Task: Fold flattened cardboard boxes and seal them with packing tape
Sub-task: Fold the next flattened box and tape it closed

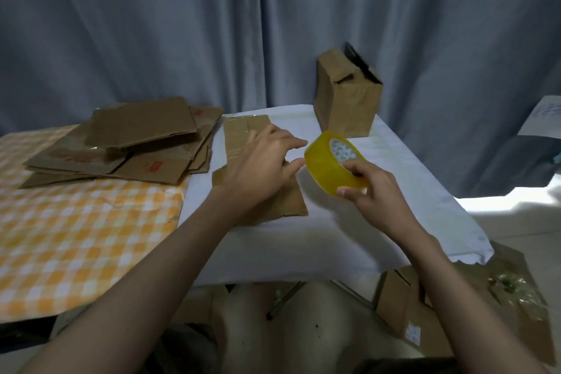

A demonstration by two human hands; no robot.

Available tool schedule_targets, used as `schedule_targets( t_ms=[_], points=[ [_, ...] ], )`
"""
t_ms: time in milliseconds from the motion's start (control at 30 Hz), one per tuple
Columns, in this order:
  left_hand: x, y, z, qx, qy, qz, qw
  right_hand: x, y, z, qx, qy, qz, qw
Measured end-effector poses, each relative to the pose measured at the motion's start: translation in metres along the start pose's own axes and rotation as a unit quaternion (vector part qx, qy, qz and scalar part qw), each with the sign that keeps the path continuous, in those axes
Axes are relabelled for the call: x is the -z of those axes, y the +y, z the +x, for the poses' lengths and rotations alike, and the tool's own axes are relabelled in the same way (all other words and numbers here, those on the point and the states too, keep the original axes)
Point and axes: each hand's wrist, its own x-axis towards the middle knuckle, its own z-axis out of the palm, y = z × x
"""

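My right hand [372,191] grips a yellow roll of packing tape [326,165], lifted above the white table [349,231]. My left hand [264,158] reaches toward the roll, its fingertips at the roll's left edge; whether they pinch the tape end I cannot tell. Under my left hand a flattened cardboard box [243,136] lies on the white table. A folded cardboard box [346,94] stands upright at the table's far end, its top flaps partly open.
A stack of flattened cardboard boxes [121,143] rests on the orange checked tablecloth [76,237] at left. More cardboard pieces [425,313] lie on the floor at lower right. Blue curtains [212,24] hang behind the tables.
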Motion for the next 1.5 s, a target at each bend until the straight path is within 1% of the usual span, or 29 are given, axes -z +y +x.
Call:
schedule_targets(
  t_ms=[133,233,367,433,567,667,867,1000,1167,1333,1500],
  points=[
    [-0.007,0.013,0.006,0.016,0.035,-0.071,0.997,-0.002,0.001,-0.001,0.002,0.024,0.039,0.999],
    [-0.01,0.02,0.004,0.004,0.078,-0.089,0.993,-0.001,-0.001,-0.003,0.003,0.025,0.077,0.997],
    [-0.011,0.025,0.003,-0.002,0.109,-0.112,0.988,-0.002,0.0,-0.003,0.009,0.015,0.097,0.995],
    [-0.009,0.025,0.004,-0.026,0.103,-0.115,0.988,-0.002,0.001,-0.003,0.011,0.005,0.098,0.995],
    [0.0,0.022,0.009,-0.102,0.055,-0.116,0.986,0.002,0.004,-0.002,0.032,-0.024,0.101,0.994],
    [0.007,0.017,0.013,-0.107,0.032,-0.123,0.986,0.003,0.005,-0.002,0.036,-0.044,0.097,0.994],
    [0.014,0.012,0.02,-0.112,0.009,-0.124,0.986,0.006,0.008,0.0,0.046,-0.075,0.099,0.991],
    [0.016,0.01,0.02,-0.108,0.025,-0.144,0.983,0.009,0.009,0.0,0.06,-0.096,0.085,0.99],
    [0.01,0.01,0.016,-0.12,0.038,-0.113,0.986,0.009,0.011,-0.001,0.052,-0.113,0.091,0.988],
    [0.002,0.013,0.01,-0.11,0.098,-0.097,0.984,0.012,0.01,0.0,0.022,-0.12,0.157,0.98],
    [0.001,0.022,0.01,-0.089,0.106,-0.088,0.987,0.016,0.002,-0.002,-0.015,-0.137,0.225,0.965]
  ],
)
